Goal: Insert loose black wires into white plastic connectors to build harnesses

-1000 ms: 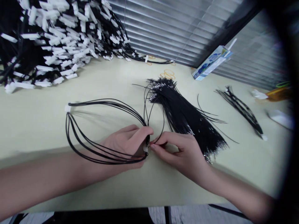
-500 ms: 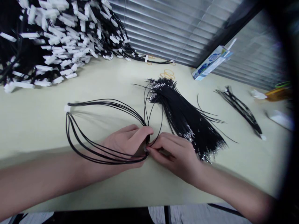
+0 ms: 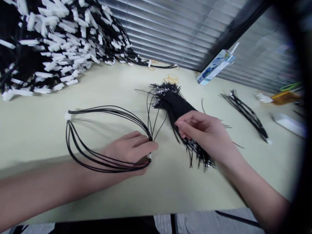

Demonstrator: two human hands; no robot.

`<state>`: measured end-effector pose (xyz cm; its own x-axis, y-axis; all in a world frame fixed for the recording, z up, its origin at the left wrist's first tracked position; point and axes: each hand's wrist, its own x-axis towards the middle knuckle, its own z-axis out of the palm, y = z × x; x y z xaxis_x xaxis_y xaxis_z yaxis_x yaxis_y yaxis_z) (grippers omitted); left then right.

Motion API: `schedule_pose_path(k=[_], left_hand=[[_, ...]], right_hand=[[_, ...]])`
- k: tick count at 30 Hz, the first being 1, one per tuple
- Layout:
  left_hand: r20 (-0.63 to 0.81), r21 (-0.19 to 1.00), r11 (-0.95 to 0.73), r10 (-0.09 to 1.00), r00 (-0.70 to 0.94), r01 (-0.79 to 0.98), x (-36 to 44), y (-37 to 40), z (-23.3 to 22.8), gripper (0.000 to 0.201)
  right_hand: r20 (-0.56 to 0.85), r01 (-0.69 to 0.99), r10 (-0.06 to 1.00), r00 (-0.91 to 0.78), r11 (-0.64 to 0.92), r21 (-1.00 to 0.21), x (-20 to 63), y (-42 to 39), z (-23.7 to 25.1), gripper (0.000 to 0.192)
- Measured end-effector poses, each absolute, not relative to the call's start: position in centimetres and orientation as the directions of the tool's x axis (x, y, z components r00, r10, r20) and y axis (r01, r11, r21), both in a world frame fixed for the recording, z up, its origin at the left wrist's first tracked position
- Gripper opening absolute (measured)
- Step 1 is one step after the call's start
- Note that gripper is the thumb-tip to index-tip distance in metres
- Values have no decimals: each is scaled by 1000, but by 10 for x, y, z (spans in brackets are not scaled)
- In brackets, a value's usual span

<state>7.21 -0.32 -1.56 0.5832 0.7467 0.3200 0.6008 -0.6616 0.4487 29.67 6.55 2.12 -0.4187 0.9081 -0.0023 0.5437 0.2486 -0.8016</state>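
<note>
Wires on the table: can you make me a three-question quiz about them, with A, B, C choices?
1. Where is the big heap of wires with white plugs?
A. far left of the table
B. on the floor
C. under the right hand

2. What colour are the wires?
A. red
B. black
C. green

3. What is the left hand doing?
A. lying flat and empty
B. holding a blue box
C. pinching a loop of wires

Answers:
1. A, the heap fills the far left corner of the table.
2. B, every wire, looped or bundled, is black.
3. C, its thumb and fingers close on the loop's gathered ends, while the right hand is over the straight bundle.
</note>
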Motion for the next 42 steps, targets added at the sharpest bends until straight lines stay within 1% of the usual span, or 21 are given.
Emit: schedule_pose_path(k=[3,5,6,9,12,14,16,18,20,22,23,24,26,27,29,30,32,34,36,39,42], left_hand=[[324,491,-633,770,550,598,73,-4,-16,29],[324,503,-623,778,538,598,73,-4,-16,30],[316,509,-618,782,538,599,73,-4,-16,30],[279,527,-599,792,543,603,73,-3,-14,29],[252,532,-587,798,548,610,73,-3,-13,28],[259,530,-585,801,540,614,73,-3,-13,28],[269,519,-589,800,536,619,74,-4,-12,28],[267,503,-592,800,538,630,74,-5,-11,27],[257,497,-588,802,539,639,74,-5,-10,28],[251,505,-579,809,532,641,74,-5,-10,30],[252,510,-574,812,527,640,73,-5,-10,31],[256,515,-574,812,524,637,73,-5,-10,31],[262,518,-568,817,514,639,74,-5,-11,29],[262,521,-566,819,511,640,74,-5,-11,28],[265,526,-560,823,502,640,75,-5,-13,27],[266,530,-554,827,495,642,76,-5,-13,27],[265,536,-540,837,478,649,76,-5,-14,30],[258,542,-521,850,459,660,77,-6,-14,32],[262,546,-516,853,451,659,77,-7,-14,31],[282,563,-512,857,431,649,77,-8,-14,30],[292,580,-504,862,414,640,77,-8,-15,33]], right_hand=[[-68,788,862,-503,425,-445,309,66,28,26],[-110,835,840,-531,497,-236,312,63,28,32],[-113,842,839,-532,512,-170,312,61,27,32],[-112,836,829,-548,545,-63,310,58,22,24],[-124,814,806,-579,580,-37,311,59,18,16],[-141,828,817,-560,558,-54,312,62,18,14],[-183,853,834,-521,502,-145,313,65,19,12],[-226,847,839,-495,407,-344,312,68,21,10],[-239,748,840,-487,261,-610,308,67,23,9],[-270,529,827,-493,39,-848,300,63,23,9],[-311,384,794,-522,-107,-917,296,59,21,10],[-360,242,739,-570,-267,-933,291,55,19,11],[-421,43,587,-691,-548,-835,281,46,11,16],[-424,-3,521,-740,-633,-774,277,43,7,18],[-420,-10,450,-788,-692,-722,271,38,0,18],[-419,6,448,-789,-677,-736,269,36,-3,17],[-405,47,504,-763,-582,-812,268,35,-4,16],[-350,101,614,-708,-402,-910,268,33,-2,13],[-238,182,723,-649,-157,-971,269,31,0,9],[-66,301,789,-611,154,-941,269,27,-1,4],[11,332,798,-603,263,-906,270,27,-5,2]])
